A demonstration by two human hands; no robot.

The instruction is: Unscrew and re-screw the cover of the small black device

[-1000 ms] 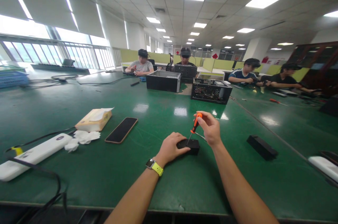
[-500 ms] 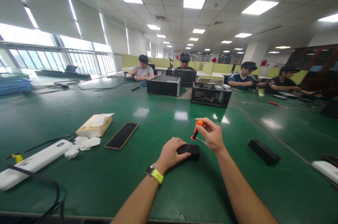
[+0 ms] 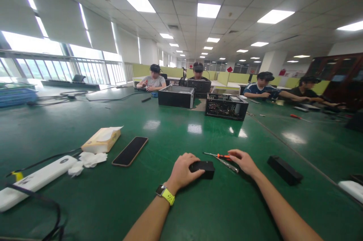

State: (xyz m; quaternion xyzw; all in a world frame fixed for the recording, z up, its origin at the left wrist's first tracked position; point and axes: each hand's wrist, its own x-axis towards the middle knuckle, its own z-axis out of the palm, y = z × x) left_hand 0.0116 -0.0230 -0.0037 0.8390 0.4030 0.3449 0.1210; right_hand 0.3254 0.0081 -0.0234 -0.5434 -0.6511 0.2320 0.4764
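Lying toward the desk's (image 3: 215,210) near edge, the block (image 3: 209,170) is clasped by the left hand (image 3: 184,171), thumb nearest that edge. Screwdriver (image 3: 224,156) is seen beyond, handle rightward, clear-handled tool (image 3: 233,167) just beside. Right hand (image 3: 245,162) is placed at the handle's end; whether it's gripped can't be told.

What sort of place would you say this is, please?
Probably an open-plan office with a shared green table serving as a workbench: yellow-green partitions stand behind, what looks like an opened computer case sits on it, and an orange-and-black screwdriver is by the right hand.
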